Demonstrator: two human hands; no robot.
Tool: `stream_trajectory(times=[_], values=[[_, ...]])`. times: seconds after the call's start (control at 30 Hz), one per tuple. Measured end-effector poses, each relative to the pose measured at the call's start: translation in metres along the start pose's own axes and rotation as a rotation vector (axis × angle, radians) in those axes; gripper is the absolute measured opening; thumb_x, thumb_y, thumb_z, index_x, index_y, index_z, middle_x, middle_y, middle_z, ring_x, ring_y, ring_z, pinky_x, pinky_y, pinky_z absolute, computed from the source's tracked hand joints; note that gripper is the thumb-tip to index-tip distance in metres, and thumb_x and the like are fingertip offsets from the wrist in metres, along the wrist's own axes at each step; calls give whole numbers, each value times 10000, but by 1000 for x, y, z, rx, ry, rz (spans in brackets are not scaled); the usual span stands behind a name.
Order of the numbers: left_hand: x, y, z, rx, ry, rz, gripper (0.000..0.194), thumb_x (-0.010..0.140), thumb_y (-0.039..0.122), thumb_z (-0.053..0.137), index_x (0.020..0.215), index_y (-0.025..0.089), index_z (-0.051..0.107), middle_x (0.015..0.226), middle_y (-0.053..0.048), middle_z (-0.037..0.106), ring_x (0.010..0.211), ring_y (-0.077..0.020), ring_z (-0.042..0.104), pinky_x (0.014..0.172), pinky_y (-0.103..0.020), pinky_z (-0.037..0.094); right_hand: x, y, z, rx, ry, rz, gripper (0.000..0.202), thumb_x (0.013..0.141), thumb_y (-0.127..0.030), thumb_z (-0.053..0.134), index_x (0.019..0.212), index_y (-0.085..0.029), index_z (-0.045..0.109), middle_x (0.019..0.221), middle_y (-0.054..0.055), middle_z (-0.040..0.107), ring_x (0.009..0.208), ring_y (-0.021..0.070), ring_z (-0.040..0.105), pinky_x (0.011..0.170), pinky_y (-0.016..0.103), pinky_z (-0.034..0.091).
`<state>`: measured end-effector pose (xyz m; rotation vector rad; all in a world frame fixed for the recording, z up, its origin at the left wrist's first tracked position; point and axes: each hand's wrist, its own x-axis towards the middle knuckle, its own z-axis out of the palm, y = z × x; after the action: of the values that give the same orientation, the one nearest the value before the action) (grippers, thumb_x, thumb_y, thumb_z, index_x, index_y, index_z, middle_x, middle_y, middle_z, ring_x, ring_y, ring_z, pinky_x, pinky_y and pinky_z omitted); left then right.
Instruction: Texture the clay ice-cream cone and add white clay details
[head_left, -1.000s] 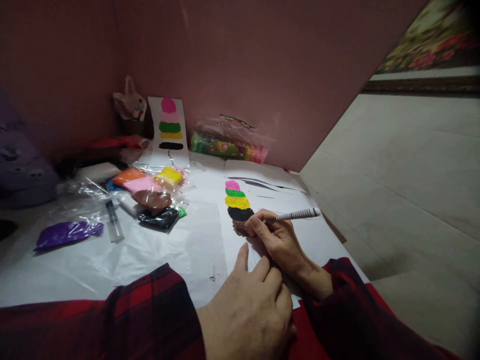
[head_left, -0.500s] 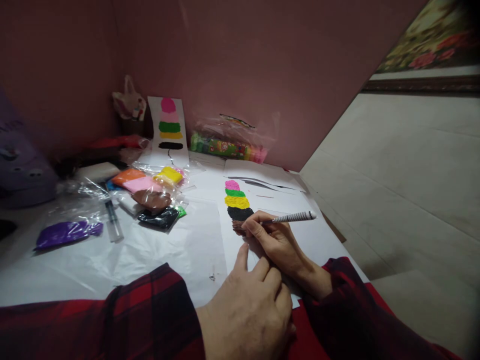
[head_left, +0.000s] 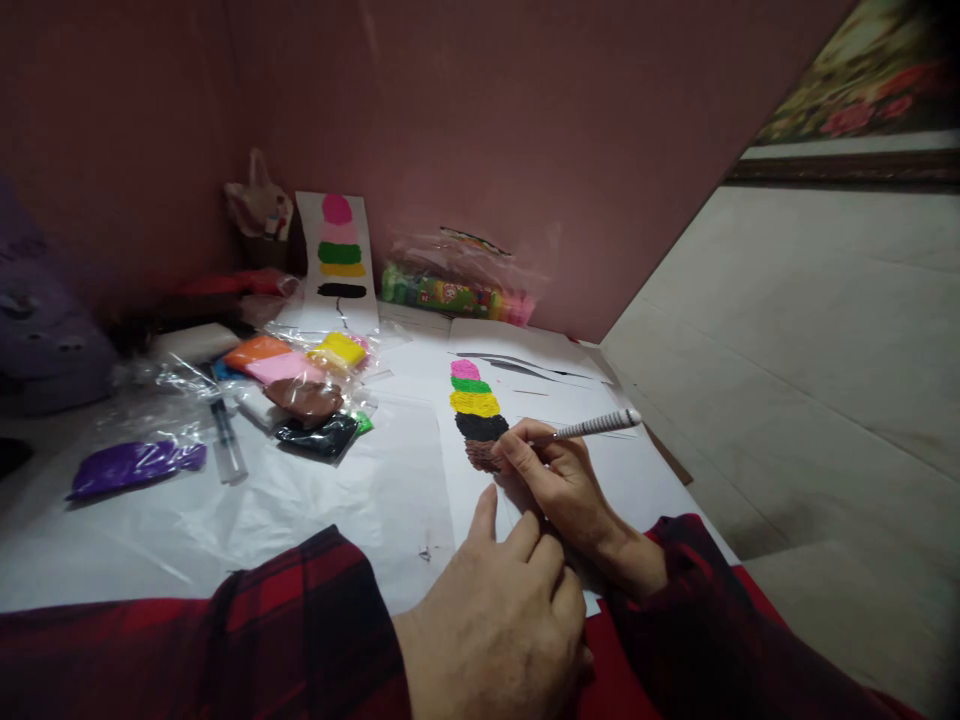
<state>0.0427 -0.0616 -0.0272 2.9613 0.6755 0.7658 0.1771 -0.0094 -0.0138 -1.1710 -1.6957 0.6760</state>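
My right hand (head_left: 574, 495) pinches a striped, pen-like tool (head_left: 600, 424), its lower end hidden by the fingers beside a brown textured patch (head_left: 482, 455). That patch is lowest in a stack on white paper (head_left: 540, 398); above it lie black (head_left: 481, 427), yellow (head_left: 474, 403), green (head_left: 470, 386) and pink (head_left: 464, 369) patches. My left hand (head_left: 499, 610) rests on the paper just below, index finger stretched toward the brown patch, the other fingers bent and apart, holding nothing that shows.
Bags of coloured clay (head_left: 304, 400) and a clear tube (head_left: 227, 440) lie left. A card with coloured bands (head_left: 341, 253) leans at the back, beside a bag of bright tubes (head_left: 457, 293). A purple bag (head_left: 139, 468) sits far left.
My right hand has shifted slightly right, and the striped tool's upper end has moved right and up. More of the brown patch shows. My left hand has hardly moved.
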Motion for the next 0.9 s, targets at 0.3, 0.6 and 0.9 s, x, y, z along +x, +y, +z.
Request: stream_trajectory(times=[0.3, 0.6, 0.9], values=[[0, -2, 0, 1, 12, 5, 296, 928, 410, 531, 968, 145, 656, 945, -69, 669, 973, -274, 588, 967, -592, 417, -1, 1, -1, 10, -25, -1, 286, 935, -375, 580, 721, -192, 632, 615, -14, 612, 562, 122, 556, 548, 254, 458], [0, -1, 1, -6, 24, 2, 264, 924, 378, 538, 957, 147, 662, 923, -75, 673, 947, -266, 593, 979, -595, 402, -1, 0, 0, 19, -51, -12, 256, 945, -339, 577, 738, -199, 635, 663, -18, 625, 605, 116, 559, 598, 254, 468], [-1, 0, 1, -6, 21, 6, 280, 927, 393, 540, 966, 141, 655, 933, -74, 669, 958, -267, 586, 983, -600, 401, 0, -3, 1, 7, -59, -18, 260, 937, -314, 577, 713, -193, 632, 661, -10, 630, 613, 121, 571, 605, 254, 476]])
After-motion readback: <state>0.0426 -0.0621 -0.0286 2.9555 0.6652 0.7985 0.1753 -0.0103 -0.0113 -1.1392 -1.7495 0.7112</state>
